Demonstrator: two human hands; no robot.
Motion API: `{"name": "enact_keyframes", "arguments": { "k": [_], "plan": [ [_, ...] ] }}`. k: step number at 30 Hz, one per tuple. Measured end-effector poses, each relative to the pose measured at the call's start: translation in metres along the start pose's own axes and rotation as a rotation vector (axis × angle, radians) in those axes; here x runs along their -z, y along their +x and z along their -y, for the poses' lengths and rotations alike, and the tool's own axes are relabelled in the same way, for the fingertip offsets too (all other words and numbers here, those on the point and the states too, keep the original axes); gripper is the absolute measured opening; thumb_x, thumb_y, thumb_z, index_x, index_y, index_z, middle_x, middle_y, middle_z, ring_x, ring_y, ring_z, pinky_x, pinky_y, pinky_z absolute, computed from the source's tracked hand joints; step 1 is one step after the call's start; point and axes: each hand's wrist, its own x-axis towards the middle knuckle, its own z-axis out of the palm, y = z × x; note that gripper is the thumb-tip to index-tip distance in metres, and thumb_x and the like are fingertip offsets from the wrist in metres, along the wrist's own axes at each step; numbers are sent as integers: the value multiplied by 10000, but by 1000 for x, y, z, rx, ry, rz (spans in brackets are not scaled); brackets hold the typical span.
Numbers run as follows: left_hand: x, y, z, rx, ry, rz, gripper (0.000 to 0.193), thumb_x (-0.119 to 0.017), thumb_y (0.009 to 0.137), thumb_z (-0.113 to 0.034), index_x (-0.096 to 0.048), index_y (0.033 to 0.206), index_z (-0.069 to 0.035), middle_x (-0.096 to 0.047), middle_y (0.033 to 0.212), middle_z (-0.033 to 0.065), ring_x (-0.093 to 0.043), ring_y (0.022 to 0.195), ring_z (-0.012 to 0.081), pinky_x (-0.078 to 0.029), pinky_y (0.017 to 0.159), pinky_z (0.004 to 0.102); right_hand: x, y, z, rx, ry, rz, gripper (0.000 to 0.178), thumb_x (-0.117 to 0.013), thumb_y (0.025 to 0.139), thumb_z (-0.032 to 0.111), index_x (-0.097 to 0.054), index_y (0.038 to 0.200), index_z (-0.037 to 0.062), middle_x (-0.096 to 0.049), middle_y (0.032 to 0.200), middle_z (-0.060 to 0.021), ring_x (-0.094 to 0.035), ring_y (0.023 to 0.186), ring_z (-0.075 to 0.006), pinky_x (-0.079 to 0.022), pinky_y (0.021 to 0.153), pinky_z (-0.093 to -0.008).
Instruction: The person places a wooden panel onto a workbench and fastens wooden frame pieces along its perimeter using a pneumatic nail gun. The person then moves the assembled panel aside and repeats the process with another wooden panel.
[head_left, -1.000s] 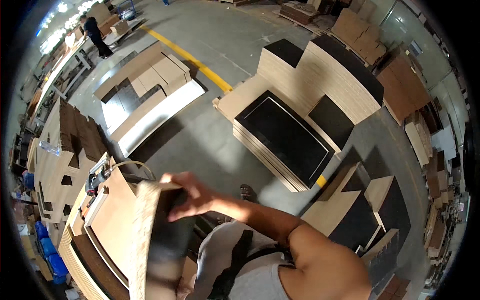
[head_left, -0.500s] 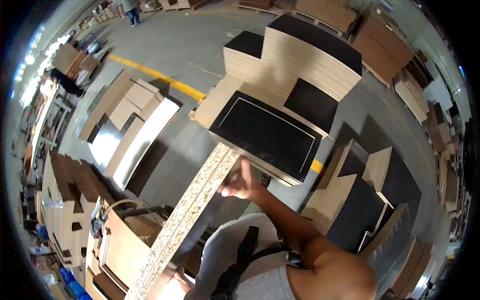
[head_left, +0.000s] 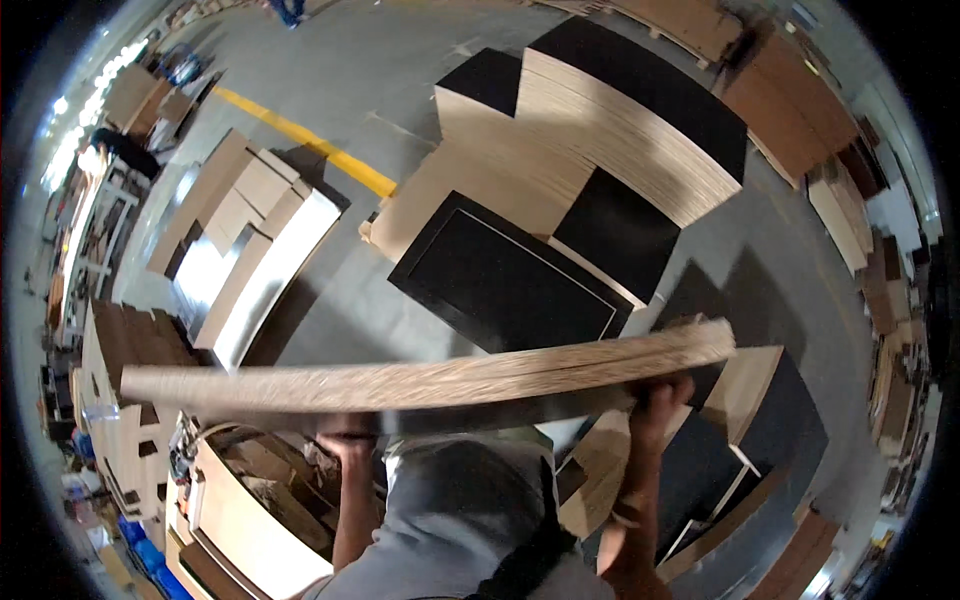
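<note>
The dark-faced particleboard panels (head_left: pixel 430 383), pressed flat together, were held edge-up crosswise before the person's torso, their pale, raw long edges slightly blurred.

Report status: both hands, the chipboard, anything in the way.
Left hand and right hand gripping chipboard. Chipboard held crosswise. Black panel beyond it in view, clearance unclear.
</note>
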Motion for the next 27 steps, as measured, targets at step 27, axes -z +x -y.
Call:
{"name": "enact_keyframes", "arguments": {
  "k": [27],
  "plan": [
    [-30,308,221,446,685,-306,781,-389,1015,-620,-339,1517,-24,-427,1527,124,-440,1376,303,-383,1120,460,39,128,-273,-680,-393,-715,664,-673,873,490,-637,1244,-59,-633,1259,-133,-606,1063,-271,-474,962,-370]
  ]
}}
